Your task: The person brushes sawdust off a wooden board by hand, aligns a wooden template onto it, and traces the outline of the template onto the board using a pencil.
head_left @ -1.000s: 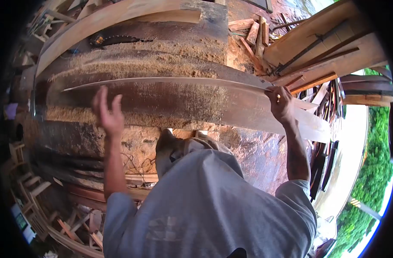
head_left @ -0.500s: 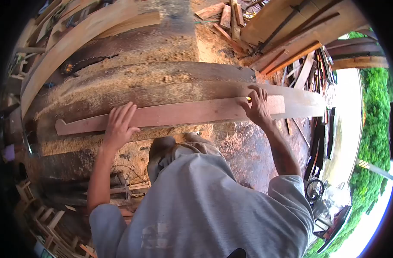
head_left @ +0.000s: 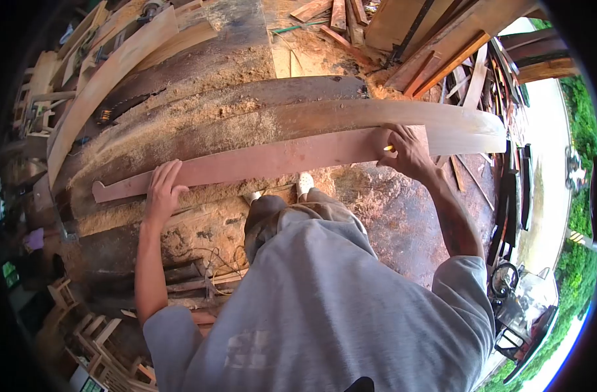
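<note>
A long, thin reddish template-like strip [head_left: 266,160] with a small hooked left end lies across a wide curved plank [head_left: 351,117] strewn with sawdust. My left hand [head_left: 162,189] rests on the strip near its left part, fingers over its upper face and thumb apart. My right hand [head_left: 408,153] is at the strip's right end, with a small yellow-tipped object [head_left: 388,148], perhaps a pencil, held between its fingers. The strip's lower edge reaches past the plank's near edge on the left.
Curved boards [head_left: 115,78] stand at the upper left, and a chainsaw-like bar [head_left: 132,106] lies in the sawdust. Offcuts [head_left: 338,16] and leaning planks [head_left: 442,52] are at the upper right. A wheeled machine [head_left: 524,294] stands at the lower right.
The strip was seen nearly edge-on; it now lies flat on the plank. My left hand came down onto it, and my right hand turned with its end. The view has shifted too.
</note>
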A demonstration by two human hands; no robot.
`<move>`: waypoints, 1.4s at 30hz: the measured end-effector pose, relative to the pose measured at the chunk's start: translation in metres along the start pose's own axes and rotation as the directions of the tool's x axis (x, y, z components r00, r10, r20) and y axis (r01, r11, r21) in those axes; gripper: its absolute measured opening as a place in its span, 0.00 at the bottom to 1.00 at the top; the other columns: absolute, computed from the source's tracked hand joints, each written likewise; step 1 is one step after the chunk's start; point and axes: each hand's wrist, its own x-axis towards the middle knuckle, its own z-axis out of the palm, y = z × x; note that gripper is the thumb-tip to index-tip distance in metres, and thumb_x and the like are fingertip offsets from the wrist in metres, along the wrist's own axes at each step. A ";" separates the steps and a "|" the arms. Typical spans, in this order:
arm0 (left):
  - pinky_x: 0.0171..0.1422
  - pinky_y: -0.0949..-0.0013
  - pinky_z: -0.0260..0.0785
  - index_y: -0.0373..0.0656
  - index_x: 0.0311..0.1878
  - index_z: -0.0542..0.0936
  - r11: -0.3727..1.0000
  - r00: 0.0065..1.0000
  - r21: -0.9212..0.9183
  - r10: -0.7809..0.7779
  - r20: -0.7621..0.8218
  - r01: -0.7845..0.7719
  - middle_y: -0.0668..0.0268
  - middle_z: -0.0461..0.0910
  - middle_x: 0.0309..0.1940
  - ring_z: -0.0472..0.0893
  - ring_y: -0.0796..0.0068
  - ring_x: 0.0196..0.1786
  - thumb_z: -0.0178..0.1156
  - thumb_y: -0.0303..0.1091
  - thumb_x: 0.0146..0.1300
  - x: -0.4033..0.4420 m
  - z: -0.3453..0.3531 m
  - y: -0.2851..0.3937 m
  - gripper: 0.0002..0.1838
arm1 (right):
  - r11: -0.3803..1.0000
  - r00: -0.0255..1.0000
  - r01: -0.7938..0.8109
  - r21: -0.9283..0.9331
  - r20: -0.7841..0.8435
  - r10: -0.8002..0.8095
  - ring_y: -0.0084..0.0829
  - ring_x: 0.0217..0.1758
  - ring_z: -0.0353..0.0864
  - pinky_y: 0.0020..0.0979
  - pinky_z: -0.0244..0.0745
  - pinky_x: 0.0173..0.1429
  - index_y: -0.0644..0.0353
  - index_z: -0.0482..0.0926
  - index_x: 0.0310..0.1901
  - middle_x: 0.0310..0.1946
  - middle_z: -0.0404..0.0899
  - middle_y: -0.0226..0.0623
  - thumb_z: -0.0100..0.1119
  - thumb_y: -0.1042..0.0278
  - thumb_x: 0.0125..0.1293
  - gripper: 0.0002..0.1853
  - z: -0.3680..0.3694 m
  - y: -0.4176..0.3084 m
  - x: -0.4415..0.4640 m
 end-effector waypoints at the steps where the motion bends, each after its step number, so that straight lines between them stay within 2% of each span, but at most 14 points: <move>1: 0.80 0.51 0.63 0.42 0.71 0.75 0.998 0.999 -0.048 -0.040 -0.008 0.040 0.58 0.76 0.71 0.71 0.52 0.75 0.73 0.30 0.58 0.000 -0.001 -0.001 0.35 | 0.999 0.999 0.033 0.003 -0.023 -0.033 0.53 0.67 0.73 0.47 0.71 0.67 0.62 0.71 0.36 0.65 0.74 0.47 0.84 0.61 0.46 0.27 0.001 -0.001 0.003; 5: 0.80 0.53 0.64 0.42 0.70 0.76 0.984 0.992 -0.124 -0.127 0.014 0.128 0.57 0.75 0.72 0.70 0.53 0.75 0.72 0.30 0.57 0.002 -0.001 0.002 0.35 | 1.000 1.000 0.020 -0.018 -0.015 -0.020 0.50 0.64 0.75 0.46 0.72 0.65 0.60 0.79 0.37 0.62 0.76 0.45 0.80 0.59 0.50 0.21 -0.002 -0.003 0.003; 8: 0.82 0.52 0.61 0.45 0.73 0.75 0.989 0.994 -0.098 -0.113 -0.002 0.112 0.57 0.74 0.73 0.69 0.54 0.77 0.73 0.37 0.58 -0.002 0.003 -0.004 0.37 | 0.996 0.996 0.012 -0.093 -0.081 -0.020 0.47 0.60 0.78 0.43 0.71 0.64 0.58 0.84 0.38 0.56 0.80 0.43 0.76 0.59 0.53 0.16 -0.004 -0.014 0.012; 13: 0.84 0.54 0.60 0.46 0.75 0.73 0.974 0.975 -0.056 -0.215 0.053 0.218 0.60 0.73 0.75 0.66 0.57 0.80 0.74 0.43 0.60 -0.014 0.000 0.000 0.40 | 0.994 0.993 0.087 -0.071 -0.072 -0.092 0.50 0.61 0.77 0.45 0.73 0.59 0.61 0.77 0.37 0.59 0.78 0.46 0.81 0.64 0.45 0.23 0.008 -0.008 0.013; 15: 0.80 0.54 0.66 0.43 0.73 0.74 0.994 0.995 -0.040 -0.100 -0.008 0.100 0.58 0.74 0.73 0.70 0.56 0.77 0.76 0.36 0.57 -0.017 0.005 -0.008 0.39 | 0.991 0.995 0.081 -0.105 -0.056 -0.088 0.52 0.61 0.75 0.45 0.72 0.59 0.61 0.72 0.34 0.60 0.76 0.48 0.83 0.68 0.41 0.26 0.007 -0.016 0.013; 20: 0.84 0.53 0.62 0.43 0.74 0.74 0.995 0.996 -0.032 -0.091 0.023 0.091 0.60 0.73 0.75 0.68 0.57 0.78 0.75 0.39 0.59 -0.019 0.009 -0.015 0.39 | 0.998 0.998 0.050 -0.050 -0.040 -0.052 0.51 0.57 0.75 0.46 0.72 0.59 0.60 0.70 0.33 0.58 0.75 0.47 0.85 0.71 0.38 0.27 0.000 -0.028 0.019; 22: 0.84 0.53 0.61 0.43 0.74 0.74 0.997 0.997 -0.022 -0.070 0.020 0.070 0.59 0.73 0.75 0.69 0.57 0.78 0.75 0.39 0.60 -0.020 0.006 -0.018 0.39 | 0.975 0.979 -0.187 0.118 0.105 0.175 0.51 0.56 0.75 0.46 0.72 0.59 0.63 0.73 0.37 0.58 0.75 0.47 0.85 0.71 0.37 0.28 -0.008 -0.038 0.024; 24: 0.84 0.53 0.62 0.43 0.74 0.74 0.998 0.998 -0.014 -0.052 0.043 0.053 0.60 0.73 0.74 0.69 0.58 0.78 0.74 0.39 0.61 -0.020 0.001 -0.015 0.37 | 0.982 0.986 -0.152 0.109 0.079 0.144 0.51 0.54 0.75 0.46 0.72 0.58 0.66 0.76 0.43 0.58 0.74 0.47 0.85 0.71 0.36 0.31 -0.001 -0.026 0.024; 26: 0.84 0.52 0.62 0.43 0.74 0.74 0.999 0.998 -0.007 -0.050 0.025 0.050 0.61 0.73 0.74 0.69 0.58 0.77 0.73 0.40 0.62 -0.023 -0.002 -0.016 0.37 | 0.987 0.994 0.106 -0.117 0.026 -0.104 0.49 0.52 0.79 0.44 0.78 0.52 0.67 0.77 0.55 0.59 0.75 0.46 0.84 0.68 0.38 0.39 0.006 -0.013 0.022; 27: 0.84 0.52 0.61 0.44 0.74 0.73 0.999 0.999 -0.005 -0.041 0.007 0.041 0.61 0.73 0.74 0.69 0.59 0.77 0.72 0.41 0.63 -0.023 0.003 -0.017 0.37 | 0.988 0.995 0.093 -0.124 0.034 -0.089 0.49 0.52 0.79 0.44 0.78 0.52 0.67 0.77 0.55 0.59 0.75 0.46 0.84 0.68 0.38 0.39 0.012 -0.012 0.023; 31: 0.79 0.50 0.64 0.48 0.72 0.77 1.000 0.998 -0.021 0.019 -0.060 -0.020 0.64 0.75 0.73 0.71 0.55 0.75 0.71 0.46 0.64 -0.021 0.008 -0.032 0.34 | 0.989 0.999 -0.052 -0.135 -0.021 0.050 0.56 0.63 0.77 0.48 0.74 0.65 0.66 0.81 0.46 0.63 0.77 0.53 0.80 0.59 0.48 0.27 0.011 -0.006 0.014; 33: 0.78 0.51 0.65 0.45 0.70 0.78 0.994 0.997 -0.098 -0.047 -0.060 0.041 0.61 0.78 0.70 0.72 0.54 0.74 0.74 0.40 0.59 -0.014 -0.003 -0.023 0.34 | 0.993 0.996 -0.057 -0.100 -0.069 0.050 0.54 0.64 0.76 0.48 0.73 0.66 0.65 0.80 0.34 0.62 0.78 0.51 0.79 0.58 0.48 0.21 -0.007 -0.034 0.023; 35: 0.78 0.51 0.65 0.43 0.70 0.78 0.988 0.997 -0.141 -0.066 -0.037 0.061 0.60 0.77 0.70 0.72 0.53 0.74 0.74 0.33 0.58 -0.012 -0.003 -0.025 0.34 | 0.995 0.999 -0.006 -0.103 -0.048 0.001 0.51 0.62 0.76 0.45 0.73 0.66 0.61 0.75 0.30 0.60 0.76 0.47 0.81 0.61 0.47 0.21 -0.014 -0.036 0.027; 42: 0.81 0.50 0.63 0.40 0.71 0.76 0.986 0.996 -0.146 -0.077 0.040 0.082 0.59 0.76 0.71 0.70 0.54 0.76 0.71 0.28 0.63 -0.010 -0.003 -0.025 0.31 | 0.997 0.999 -0.027 -0.067 0.020 0.029 0.47 0.65 0.73 0.43 0.73 0.67 0.62 0.76 0.33 0.62 0.73 0.44 0.84 0.60 0.44 0.24 0.002 -0.025 0.017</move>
